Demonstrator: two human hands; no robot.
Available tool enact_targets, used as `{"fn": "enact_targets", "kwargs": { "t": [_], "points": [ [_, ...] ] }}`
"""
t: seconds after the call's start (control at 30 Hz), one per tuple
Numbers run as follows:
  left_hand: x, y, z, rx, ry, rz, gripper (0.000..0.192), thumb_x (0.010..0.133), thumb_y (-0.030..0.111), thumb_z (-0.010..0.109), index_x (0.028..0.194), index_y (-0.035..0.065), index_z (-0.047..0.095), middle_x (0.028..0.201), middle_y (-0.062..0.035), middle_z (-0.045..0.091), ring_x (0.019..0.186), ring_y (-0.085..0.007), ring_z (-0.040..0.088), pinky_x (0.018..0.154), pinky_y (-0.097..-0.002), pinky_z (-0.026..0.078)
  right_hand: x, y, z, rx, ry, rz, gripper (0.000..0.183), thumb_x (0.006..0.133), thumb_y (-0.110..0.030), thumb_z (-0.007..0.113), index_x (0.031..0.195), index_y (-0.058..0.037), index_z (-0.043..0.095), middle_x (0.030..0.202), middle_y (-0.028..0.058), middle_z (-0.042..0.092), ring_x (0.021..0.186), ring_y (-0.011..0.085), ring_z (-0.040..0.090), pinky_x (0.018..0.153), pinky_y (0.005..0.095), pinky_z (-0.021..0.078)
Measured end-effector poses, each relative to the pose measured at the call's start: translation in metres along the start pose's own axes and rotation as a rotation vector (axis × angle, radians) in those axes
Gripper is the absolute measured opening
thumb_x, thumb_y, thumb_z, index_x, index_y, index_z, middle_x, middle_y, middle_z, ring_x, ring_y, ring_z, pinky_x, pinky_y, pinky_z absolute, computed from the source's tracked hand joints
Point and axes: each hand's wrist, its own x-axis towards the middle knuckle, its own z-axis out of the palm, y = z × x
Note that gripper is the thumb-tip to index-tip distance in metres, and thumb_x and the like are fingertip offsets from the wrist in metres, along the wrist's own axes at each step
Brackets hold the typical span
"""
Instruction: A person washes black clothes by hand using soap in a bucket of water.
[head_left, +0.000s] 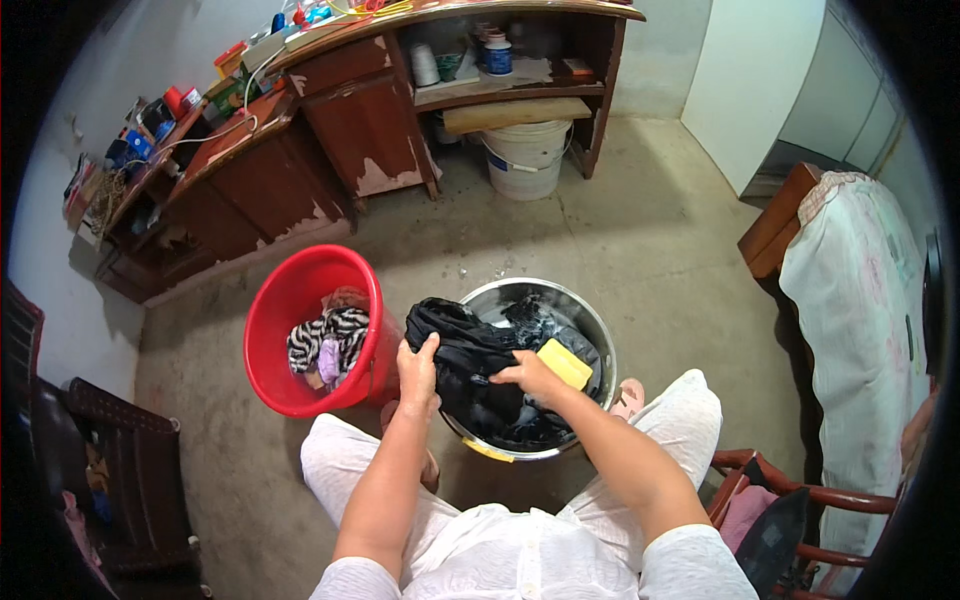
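Between my knees stands a round metal basin holding wet dark cloth with some suds. My left hand grips a bunched black garment over the basin's left rim. The fingers of my right hand hold the same garment at its right side. A yellow block, perhaps laundry soap or a sponge, lies on the dark cloth just right of my right hand. Left of the basin is a red plastic bucket with a black-and-white striped cloth and a small lilac cloth inside.
A worn wooden desk stands along the far wall, with a white lidded bucket under its shelf. At the right are a cloth-covered piece of furniture and a wooden chair. A dark chair stands at the left.
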Motion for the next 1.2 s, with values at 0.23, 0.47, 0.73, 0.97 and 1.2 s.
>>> {"fn": "enact_targets", "kwargs": {
  "t": [0.23,0.47,0.73,0.97,1.2],
  "points": [
    [-0.008,0.000,0.006,0.241,0.058,-0.011,0.047,0.085,0.021,0.059,0.122,-0.0010,0.041,0.117,-0.0119,0.047,0.106,-0.0193,0.047,0.092,-0.0309,0.037,-0.026,-0.067,-0.015,0.163,-0.096,-0.111,0.027,0.066,-0.003,0.059,0.092,0.0022,0.060,0.085,0.0077,0.063,0.080,0.0152,0.057,0.078,0.0262,0.0433],
    [-0.017,0.009,0.011,0.543,-0.153,0.258,0.060,0.083,0.026,0.061,0.134,0.0083,0.035,0.131,-0.0116,0.034,0.114,-0.0243,0.038,0.094,-0.0348,0.034,-0.027,-0.081,0.007,0.035,-0.075,-0.102,0.038,0.069,-0.007,0.067,0.104,0.0026,0.055,0.099,0.0073,0.061,0.088,0.0154,0.057,0.082,0.0286,0.0441],
    [-0.024,0.026,0.013,0.276,-0.208,-0.021,0.054,0.086,0.024,0.060,0.131,0.0027,0.039,0.122,-0.0108,0.046,0.110,-0.0167,0.045,0.096,-0.0287,0.034,-0.012,-0.064,0.010,-0.438,0.125,-0.169,0.031,0.065,-0.006,0.067,0.094,0.0025,0.060,0.085,0.0066,0.064,0.075,0.0137,0.058,0.071,0.0268,0.0467],
    [-0.029,0.034,0.018,0.298,-0.256,0.073,0.062,0.090,0.045,0.044,0.138,0.0087,0.028,0.134,-0.0096,0.038,0.124,-0.0199,0.035,0.100,-0.0364,0.024,-0.028,-0.158,0.040,-0.310,0.039,-0.176,0.025,0.068,-0.004,0.066,0.090,0.0052,0.058,0.082,0.0074,0.061,0.073,0.0123,0.058,0.067,0.0251,0.0472],
    [-0.025,0.039,0.025,-0.040,-0.551,0.200,0.070,0.089,0.055,0.036,0.134,0.0020,0.028,0.135,-0.0089,0.036,0.124,-0.0195,0.033,0.104,-0.0331,0.023,-0.045,-0.207,0.073,-0.053,0.026,-0.419,0.022,0.065,-0.006,0.066,0.080,0.0066,0.056,0.070,0.0072,0.056,0.060,0.0123,0.053,0.054,0.0254,0.0436]
  ]
}}
